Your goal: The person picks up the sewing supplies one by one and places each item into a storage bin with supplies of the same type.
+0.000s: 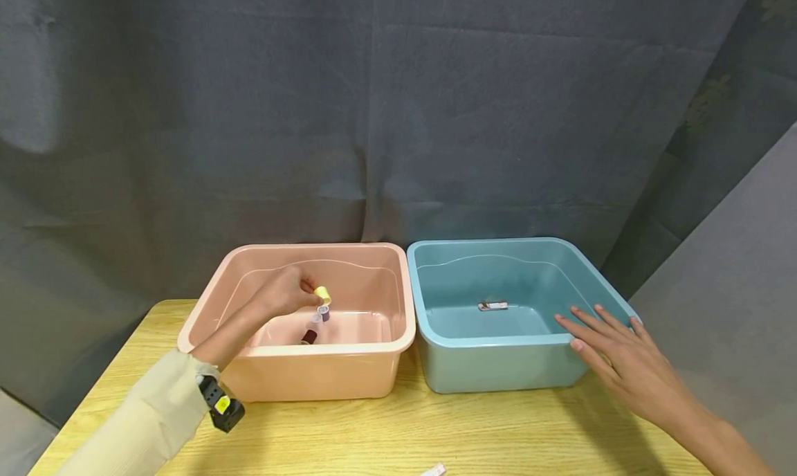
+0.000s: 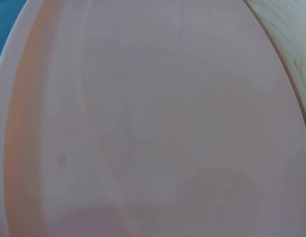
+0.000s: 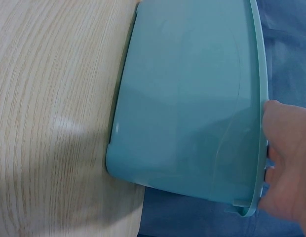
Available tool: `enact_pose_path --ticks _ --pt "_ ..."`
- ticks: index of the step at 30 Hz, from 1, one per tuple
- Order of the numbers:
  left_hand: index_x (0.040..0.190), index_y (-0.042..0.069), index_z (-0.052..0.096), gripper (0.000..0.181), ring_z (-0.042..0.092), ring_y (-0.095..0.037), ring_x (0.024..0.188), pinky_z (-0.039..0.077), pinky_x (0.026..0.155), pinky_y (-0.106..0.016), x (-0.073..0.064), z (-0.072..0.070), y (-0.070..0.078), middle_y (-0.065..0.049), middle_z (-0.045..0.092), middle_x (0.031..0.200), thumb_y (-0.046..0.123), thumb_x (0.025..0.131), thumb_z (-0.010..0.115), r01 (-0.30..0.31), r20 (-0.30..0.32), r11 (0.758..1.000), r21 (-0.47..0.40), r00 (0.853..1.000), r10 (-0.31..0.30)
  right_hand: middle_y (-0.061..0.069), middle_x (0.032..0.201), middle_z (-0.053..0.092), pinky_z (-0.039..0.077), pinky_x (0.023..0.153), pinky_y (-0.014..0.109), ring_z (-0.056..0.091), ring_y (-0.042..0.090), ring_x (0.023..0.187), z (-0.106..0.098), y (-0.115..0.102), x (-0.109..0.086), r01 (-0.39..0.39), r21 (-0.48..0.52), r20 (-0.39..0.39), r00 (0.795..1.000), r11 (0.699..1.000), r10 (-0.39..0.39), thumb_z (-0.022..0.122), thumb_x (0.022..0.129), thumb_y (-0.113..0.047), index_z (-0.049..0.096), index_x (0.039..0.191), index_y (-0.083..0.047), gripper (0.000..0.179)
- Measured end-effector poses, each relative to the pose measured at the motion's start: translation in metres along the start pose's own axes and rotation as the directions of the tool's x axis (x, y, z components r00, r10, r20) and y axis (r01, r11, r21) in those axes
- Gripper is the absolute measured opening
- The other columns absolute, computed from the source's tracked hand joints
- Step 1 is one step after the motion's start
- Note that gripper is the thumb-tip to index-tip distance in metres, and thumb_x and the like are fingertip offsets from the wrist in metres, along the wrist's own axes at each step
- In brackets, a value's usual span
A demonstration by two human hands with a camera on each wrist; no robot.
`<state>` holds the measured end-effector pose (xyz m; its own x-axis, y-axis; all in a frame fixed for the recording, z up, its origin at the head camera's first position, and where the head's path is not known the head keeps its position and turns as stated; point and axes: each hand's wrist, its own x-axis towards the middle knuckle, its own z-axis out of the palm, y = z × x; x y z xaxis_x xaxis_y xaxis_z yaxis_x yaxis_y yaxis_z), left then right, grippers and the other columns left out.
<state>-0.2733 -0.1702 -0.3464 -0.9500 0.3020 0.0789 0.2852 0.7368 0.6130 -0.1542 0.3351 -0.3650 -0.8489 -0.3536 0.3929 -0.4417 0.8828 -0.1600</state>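
The left hand (image 1: 285, 293) is narrow: its fingertips pinch a small yellow cylinder (image 1: 322, 295) inside the pink tub (image 1: 299, 377), above the tub's floor. Just under it is a purple cylinder (image 1: 324, 313), then a pale cylinder (image 1: 315, 322), and nearer to the person a dark red cylinder (image 1: 308, 337), which lies tilted. The left wrist view shows mostly the tub's wall, not the fingers.

The right hand (image 1: 623, 362) is wide, with its fingers straight and spread over the near right corner of the blue tub (image 1: 498, 367); how firmly it presses, I cannot tell. On the floor of this tub lies a small white and brown packet (image 1: 492, 306).

Both tubs stand side by side on the wooden worktop (image 1: 398, 431). A pale strip (image 1: 434, 470) is partly visible at the lower edge, and behind hangs a dark grey curtain (image 1: 373, 116).
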Motion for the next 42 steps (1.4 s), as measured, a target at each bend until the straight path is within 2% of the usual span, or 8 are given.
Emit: enact_pose_path --ticks 6,11,22,27,32,35,39,42 --pt "0.075 0.004 0.066 0.008 0.05 -0.015 0.056 0.043 0.053 -0.027 0.0 0.0016 0.0009 -0.005 0.061 0.068 0.008 0.075 0.072 0.02 0.005 1.0 0.002 1.0 -0.02 0.006 0.14 0.041 -0.002 0.105 0.056 0.023 0.031 0.134 -0.0013 0.0 -0.0014 -0.007 0.004 0.003 1.0 1.0 0.007 0.054 0.093 -0.029 0.042 0.138 -0.032 0.046" --pt "0.073 0.004 0.065 0.007 0.047 -0.016 0.053 0.04 0.05 -0.028 -0.0005 0.0014 0.0019 -0.005 0.058 0.066 0.007 0.074 0.072 0.038 -0.004 0.999 0.024 0.999 -0.037 0.003 0.14 0.041 -0.005 0.104 0.055 0.021 0.028 0.135 -0.0016 0.0003 -0.0017 0.0 0.007 0.004 1.0 1.0 0.0 0.054 0.093 -0.028 0.042 0.138 -0.031 0.046" --pt "0.063 0.007 0.065 0.011 0.034 -0.011 0.045 0.03 0.043 -0.025 -0.0031 0.0022 0.0012 0.003 0.047 0.052 0.006 0.071 0.072 -0.005 -0.007 0.998 0.06 1.0 0.005 0.006 0.139 0.042 -0.002 0.104 0.056 0.021 0.028 0.135 -0.0024 -0.0005 -0.0019 -0.003 0.007 0.004 1.0 1.0 0.003 0.054 0.093 -0.029 0.043 0.138 -0.031 0.046" --pt "0.062 0.008 0.062 0.013 0.033 -0.01 0.045 0.029 0.044 -0.025 -0.0037 0.0027 0.0004 0.004 0.042 0.051 0.005 0.07 0.072 -0.015 -0.012 0.997 0.078 1.0 0.016 0.007 0.139 0.042 -0.003 0.104 0.056 0.023 0.031 0.134 -0.0032 -0.0006 -0.0019 -0.006 0.01 0.006 1.0 1.0 0.006 0.054 0.093 -0.029 0.042 0.138 -0.032 0.046" --pt "0.063 0.009 0.063 0.012 0.033 -0.01 0.045 0.03 0.044 -0.025 -0.0045 0.0032 0.0011 0.003 0.043 0.052 0.004 0.071 0.072 -0.02 -0.016 0.997 0.073 1.0 0.021 0.004 0.14 0.041 -0.005 0.104 0.056 0.021 0.027 0.135 -0.003 -0.0003 -0.0021 0.002 0.013 0.003 1.0 1.0 -0.002 0.054 0.093 -0.028 0.043 0.138 -0.031 0.046" --pt "0.055 0.008 0.054 0.024 0.026 -0.009 0.044 0.024 0.043 -0.024 -0.0044 0.0028 0.0014 0.005 0.034 0.05 0.004 0.072 0.07 -0.032 -0.018 0.997 0.074 0.999 0.033 0.0 0.14 0.04 -0.005 0.104 0.057 0.02 0.026 0.135 -0.0025 -0.0003 -0.0018 0.01 0.013 -0.001 1.0 1.0 -0.01 0.055 0.093 -0.027 0.043 0.138 -0.031 0.047" --pt "0.051 0.009 0.034 0.04 0.015 -0.01 0.046 0.015 0.043 -0.024 -0.0037 0.0029 0.0001 0.005 0.019 0.052 0.004 0.074 0.066 -0.054 -0.026 0.996 0.077 0.998 0.056 0.0 0.141 0.04 -0.006 0.104 0.057 0.02 0.026 0.135 -0.0022 0.0002 -0.0016 0.01 0.012 0.0 1.0 1.0 -0.01 0.055 0.093 -0.027 0.043 0.138 -0.031 0.047" --pt "0.052 0.01 0.033 0.04 0.015 -0.01 0.047 0.015 0.043 -0.024 -0.0037 0.0027 0.0 0.005 0.019 0.052 0.005 0.073 0.066 -0.048 -0.027 0.997 0.064 0.998 0.049 0.001 0.14 0.04 -0.005 0.104 0.057 0.02 0.026 0.135 -0.002 0.0008 -0.0015 0.008 0.008 0.002 1.0 1.0 -0.008 0.055 0.093 -0.028 0.043 0.138 -0.031 0.046"
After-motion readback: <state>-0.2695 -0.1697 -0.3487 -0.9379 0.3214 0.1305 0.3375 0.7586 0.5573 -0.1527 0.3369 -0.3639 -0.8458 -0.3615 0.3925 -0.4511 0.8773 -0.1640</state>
